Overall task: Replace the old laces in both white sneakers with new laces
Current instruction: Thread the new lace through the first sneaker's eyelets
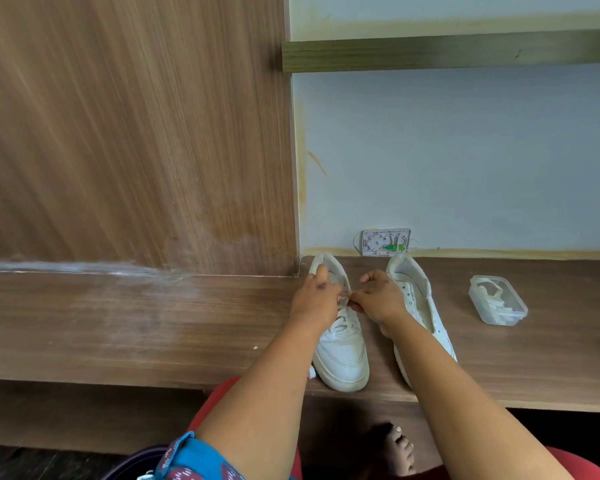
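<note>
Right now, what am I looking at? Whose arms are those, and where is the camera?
There is no machine here. The arms belong to a person, and the camera sits on their head, looking forward and down, so you see what they see. There is only this one picture.

On the wooden shelf stand two white sneakers. The left sneaker has lace in its lower holes. The right sneaker shows bare holes, with no lace that I can see.

The left hand and the right hand meet over the left sneaker, and their fingers pinch the white lace between them.

Further right sits a clear plastic box with white pieces inside; I cannot tell what they are.
</note>
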Demonstrator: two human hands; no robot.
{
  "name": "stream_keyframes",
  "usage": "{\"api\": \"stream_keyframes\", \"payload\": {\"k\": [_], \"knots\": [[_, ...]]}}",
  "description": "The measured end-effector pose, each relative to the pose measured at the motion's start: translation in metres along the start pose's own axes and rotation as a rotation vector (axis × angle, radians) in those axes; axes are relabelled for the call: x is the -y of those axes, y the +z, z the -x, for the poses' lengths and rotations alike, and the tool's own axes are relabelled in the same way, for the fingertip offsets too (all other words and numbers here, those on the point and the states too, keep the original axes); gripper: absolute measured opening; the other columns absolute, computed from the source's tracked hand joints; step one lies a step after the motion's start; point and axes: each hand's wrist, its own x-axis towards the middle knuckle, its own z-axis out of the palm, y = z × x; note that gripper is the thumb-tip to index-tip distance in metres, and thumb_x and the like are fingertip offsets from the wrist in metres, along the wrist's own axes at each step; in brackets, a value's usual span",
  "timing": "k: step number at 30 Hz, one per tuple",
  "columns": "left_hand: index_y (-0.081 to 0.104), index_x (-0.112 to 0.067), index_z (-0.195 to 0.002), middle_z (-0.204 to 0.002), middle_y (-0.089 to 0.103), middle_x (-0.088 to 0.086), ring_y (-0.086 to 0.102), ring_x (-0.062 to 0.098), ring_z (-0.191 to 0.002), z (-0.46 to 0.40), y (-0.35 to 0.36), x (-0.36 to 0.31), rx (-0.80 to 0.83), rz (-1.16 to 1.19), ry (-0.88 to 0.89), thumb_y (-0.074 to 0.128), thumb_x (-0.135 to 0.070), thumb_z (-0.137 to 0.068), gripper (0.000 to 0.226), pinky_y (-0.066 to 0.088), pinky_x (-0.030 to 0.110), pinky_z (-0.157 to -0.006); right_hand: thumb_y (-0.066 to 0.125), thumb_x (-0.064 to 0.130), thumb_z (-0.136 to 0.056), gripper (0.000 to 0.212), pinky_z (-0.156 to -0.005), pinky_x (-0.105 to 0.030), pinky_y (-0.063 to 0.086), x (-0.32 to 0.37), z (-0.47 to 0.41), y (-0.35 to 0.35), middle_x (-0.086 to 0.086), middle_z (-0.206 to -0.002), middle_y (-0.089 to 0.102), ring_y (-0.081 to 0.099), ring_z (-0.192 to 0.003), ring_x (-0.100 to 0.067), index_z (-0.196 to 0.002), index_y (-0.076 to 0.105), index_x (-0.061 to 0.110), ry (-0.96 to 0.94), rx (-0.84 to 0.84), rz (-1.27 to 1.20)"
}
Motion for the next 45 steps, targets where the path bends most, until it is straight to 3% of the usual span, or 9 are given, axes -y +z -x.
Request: {"api": "stream_keyframes", "payload": {"k": [18, 22, 28, 32, 34, 36, 39, 42, 45], "knots": [[0.066, -0.016, -0.104, -0.114, 0.036, -0.002, 0.045, 0.017, -0.107, -0.008, 0.002, 0.004, -0.022, 0.102, 0.037, 0.051, -0.023, -0.098, 0.018, 0.043, 0.030, -0.076, 0.073, 0.004, -0.082, 0.023, -0.077, -0.039, 0.059, -0.005, 0.002, -0.005, -0.009, -0.073, 0.066, 0.068, -0.076, -0.023, -0.088, 0.055, 0.016, -0.104, 0.094, 0.061], [0.064, -0.012, -0.104, -0.120, 0.036, 0.002, 0.046, 0.019, -0.109, -0.011, 0.002, 0.008, 0.087, 0.134, 0.015, 0.048, -0.022, -0.099, 0.020, 0.046, 0.037, -0.093, 0.060, 0.003, -0.086, 0.023, -0.072, -0.030, 0.047, -0.005, 0.001, -0.012, -0.006, -0.085, 0.064, 0.058, -0.078, -0.019, -0.091, 0.047, 0.021, -0.185, -0.099, 0.204], [0.059, -0.010, -0.108, -0.124, 0.032, 0.002, 0.048, 0.021, -0.110, -0.013, 0.004, 0.011, 0.180, 0.183, -0.008, 0.045, -0.023, -0.100, 0.020, 0.041, 0.032, -0.097, 0.029, -0.004, -0.100, 0.023, -0.063, -0.029, 0.049, 0.023, -0.002, -0.034, -0.009, -0.084, 0.045, 0.051, -0.061, -0.013, -0.112, 0.044, 0.008, 0.032, -0.228, -0.687], [0.056, -0.014, -0.098, -0.126, 0.032, 0.002, 0.048, 0.020, -0.109, -0.014, 0.005, 0.011, 0.199, 0.217, -0.029, 0.043, -0.023, -0.101, 0.017, 0.041, 0.029, -0.095, 0.049, 0.032, -0.099, 0.035, -0.061, -0.029, 0.035, 0.009, 0.007, -0.022, 0.001, -0.065, 0.044, 0.041, -0.059, -0.012, -0.071, 0.053, 0.012, -0.235, 0.081, 0.529], [0.053, -0.017, -0.094, -0.125, 0.031, 0.000, 0.048, 0.018, -0.108, -0.014, 0.006, 0.011, 0.210, 0.244, -0.040, 0.042, -0.022, -0.102, 0.014, 0.042, 0.029, -0.094, 0.058, 0.032, -0.094, 0.041, -0.060, -0.029, 0.037, 0.006, 0.010, -0.021, 0.002, -0.060, 0.044, 0.042, -0.055, -0.011, -0.057, 0.046, 0.017, -0.271, 0.155, 0.675], [0.055, -0.016, -0.098, -0.126, 0.030, 0.000, 0.048, 0.019, -0.108, -0.015, 0.006, 0.012, 0.219, 0.261, -0.042, 0.044, -0.024, -0.102, 0.014, 0.042, 0.031, -0.097, 0.057, 0.031, -0.095, 0.030, -0.062, -0.030, 0.039, 0.012, 0.012, -0.027, 0.002, -0.066, 0.052, 0.048, -0.061, -0.012, -0.067, 0.057, 0.019, -0.226, 0.035, 0.486], [0.056, -0.016, -0.105, -0.129, 0.028, 0.000, 0.047, 0.020, -0.111, -0.015, 0.007, 0.014, 0.244, 0.253, -0.039, 0.044, -0.027, -0.102, 0.016, 0.039, 0.034, -0.103, 0.050, 0.020, -0.096, 0.021, -0.065, -0.026, 0.038, 0.024, 0.013, -0.056, 0.005, -0.077, 0.057, 0.051, -0.070, -0.009, -0.079, 0.062, 0.018, -0.012, -0.280, -0.406], [0.056, -0.015, -0.108, -0.129, 0.027, 0.000, 0.046, 0.021, -0.113, -0.016, 0.007, 0.016, 0.258, 0.249, -0.037, 0.044, -0.027, -0.102, 0.018, 0.038, 0.035, -0.105, 0.050, 0.012, -0.083, 0.019, -0.065, -0.024, 0.039, 0.034, 0.021, -0.074, 0.002, -0.057, 0.047, 0.047, -0.061, -0.014, -0.064, 0.045, 0.016, 0.050, -0.143, -1.333], [0.055, -0.013, -0.106, -0.128, 0.029, 0.002, 0.047, 0.022, -0.113, -0.017, 0.010, 0.016, 0.252, 0.251, -0.039, 0.044, -0.027, -0.102, 0.019, 0.038, 0.035, -0.105, 0.053, 0.023, -0.090, 0.029, -0.053, -0.025, 0.036, 0.038, 0.024, -0.049, 0.003, -0.051, 0.041, 0.041, -0.051, -0.016, -0.064, 0.040, 0.019, 0.113, -0.030, -0.678]]}}
